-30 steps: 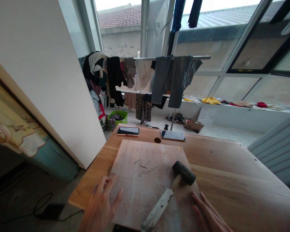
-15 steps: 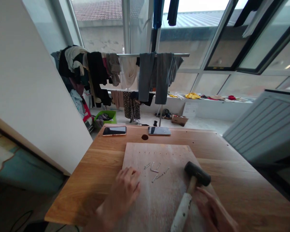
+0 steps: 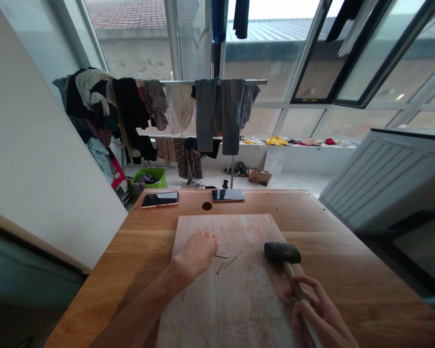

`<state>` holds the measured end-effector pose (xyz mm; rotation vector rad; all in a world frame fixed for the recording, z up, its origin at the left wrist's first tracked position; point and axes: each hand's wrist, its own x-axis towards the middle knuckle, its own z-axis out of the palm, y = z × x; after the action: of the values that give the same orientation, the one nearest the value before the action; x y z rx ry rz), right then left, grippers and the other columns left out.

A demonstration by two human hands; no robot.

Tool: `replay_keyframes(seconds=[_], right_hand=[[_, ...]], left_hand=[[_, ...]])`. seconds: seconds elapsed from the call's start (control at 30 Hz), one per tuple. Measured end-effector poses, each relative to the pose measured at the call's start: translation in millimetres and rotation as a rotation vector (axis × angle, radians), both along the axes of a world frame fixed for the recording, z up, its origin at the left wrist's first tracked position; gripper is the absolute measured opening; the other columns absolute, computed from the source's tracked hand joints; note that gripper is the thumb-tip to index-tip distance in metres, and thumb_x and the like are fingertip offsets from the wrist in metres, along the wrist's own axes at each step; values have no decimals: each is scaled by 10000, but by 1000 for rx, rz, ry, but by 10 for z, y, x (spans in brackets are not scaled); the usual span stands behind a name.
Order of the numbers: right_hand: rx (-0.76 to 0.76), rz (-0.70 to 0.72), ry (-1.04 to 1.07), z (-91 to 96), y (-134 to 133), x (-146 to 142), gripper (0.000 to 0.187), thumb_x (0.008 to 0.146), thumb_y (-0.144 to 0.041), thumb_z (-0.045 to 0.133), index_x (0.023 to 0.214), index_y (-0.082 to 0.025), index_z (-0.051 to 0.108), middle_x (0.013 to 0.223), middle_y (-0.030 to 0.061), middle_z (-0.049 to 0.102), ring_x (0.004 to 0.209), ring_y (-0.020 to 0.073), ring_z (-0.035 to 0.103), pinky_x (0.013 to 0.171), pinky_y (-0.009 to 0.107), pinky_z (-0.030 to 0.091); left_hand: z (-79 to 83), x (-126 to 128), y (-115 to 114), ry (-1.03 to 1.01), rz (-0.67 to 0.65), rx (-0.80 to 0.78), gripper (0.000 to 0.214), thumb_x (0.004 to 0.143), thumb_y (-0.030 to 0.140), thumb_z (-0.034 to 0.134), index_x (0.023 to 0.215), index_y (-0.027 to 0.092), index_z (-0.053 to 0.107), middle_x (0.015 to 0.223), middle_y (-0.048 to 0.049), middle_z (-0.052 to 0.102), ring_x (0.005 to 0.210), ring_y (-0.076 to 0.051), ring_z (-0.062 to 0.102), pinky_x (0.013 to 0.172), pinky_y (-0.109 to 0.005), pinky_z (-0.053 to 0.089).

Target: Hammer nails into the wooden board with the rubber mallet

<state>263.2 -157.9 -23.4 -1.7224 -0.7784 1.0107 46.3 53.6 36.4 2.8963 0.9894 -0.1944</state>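
Observation:
A pale wooden board (image 3: pixel 239 299) lies on the wooden table (image 3: pixel 333 251). Several loose nails (image 3: pixel 227 255) lie near its middle. My left hand (image 3: pixel 197 252) reaches over the board with its fingers bent down onto the nails at their left end; what the fingertips hold is hidden. My right hand (image 3: pixel 321 311) is wrapped round the handle of a black-headed mallet (image 3: pixel 282 252), whose head rests on the board's right side.
Two phones (image 3: pixel 160 198) (image 3: pixel 228 195) lie at the table's far edge beside a round hole (image 3: pixel 206 206). Beyond stand a clothes rack (image 3: pixel 188 111) with hanging laundry, a green basket (image 3: pixel 149 177) and large windows. A white panel (image 3: pixel 39 145) leans at left, a grey slatted panel (image 3: pixel 391 179) at right.
My left hand moved forward across the board to the nails. My right hand closed round the mallet handle and turned the mallet more upright along the board. The camera view shifted left.

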Motion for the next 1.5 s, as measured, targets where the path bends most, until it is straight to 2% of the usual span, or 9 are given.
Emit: replay_keyframes(seconds=[0.1,0.17,0.3,0.47,0.6,0.83,0.97,1.27,1.5], right_hand=[[-3,-59,-88,2,-48,117,626,773,-521,606,1298,-298,348,980,16,681,417,99,521,361,233,419],[-34,-60,-259,-13,-46,188,639,774,-496,595,1335,-291,367,1010,23,697,462,121,581,437,260,488],[6,-98,-609,-175,-25,264,616,814,-442,495,1385,-225,412,976,53,744,855,222,728,776,311,566],[3,-39,-807,-377,-39,209,571,887,-367,415,1431,-195,394,1351,114,616,1209,245,611,1005,376,493],[-25,9,-830,-355,-46,159,583,909,-326,370,1467,-158,348,1424,134,551,1280,244,552,1034,402,477],[-19,-69,-825,-210,-12,87,538,902,-319,418,1433,-232,436,1314,81,651,1180,235,635,960,360,533],[-30,-78,-827,-197,-7,73,544,898,-319,422,1435,-232,430,1292,79,663,1134,238,663,920,357,554],[-46,-60,-825,-200,-10,85,557,896,-296,380,1441,-186,421,1342,94,628,1212,229,612,992,345,517],[-13,-77,-793,-186,-10,67,560,887,-286,402,1443,-223,433,1350,70,625,1205,236,617,990,360,523]], left_hand=[[-54,71,103,-170,0,-84,225,777,36,520,921,144,654,962,-106,662,837,-224,662,750,-310,514],[-108,169,175,-303,-19,-172,207,753,36,533,858,152,669,925,-77,656,790,-186,648,729,-270,500],[-208,391,245,-420,-93,-290,226,738,15,538,824,146,701,886,-72,676,774,-168,636,753,-252,495],[-222,586,241,-420,-95,-274,224,771,9,530,831,147,696,870,-95,691,844,-209,649,827,-302,504],[-203,845,282,-490,-147,-214,288,818,-11,472,953,125,687,963,-118,689,905,-212,651,872,-311,500],[-281,1291,393,-621,-121,-261,285,809,-11,525,1018,106,679,908,-92,717,842,-193,665,836,-286,511],[-310,1373,395,-608,-111,-280,271,813,2,530,1000,126,682,895,-85,726,834,-190,673,827,-284,515],[-290,1591,375,-553,-74,-306,272,766,-3,555,953,136,695,819,-101,732,786,-209,691,790,-298,530],[-462,1564,362,-676,-22,-402,214,762,26,602,931,131,683,816,-74,740,761,-175,696,779,-277,542]])
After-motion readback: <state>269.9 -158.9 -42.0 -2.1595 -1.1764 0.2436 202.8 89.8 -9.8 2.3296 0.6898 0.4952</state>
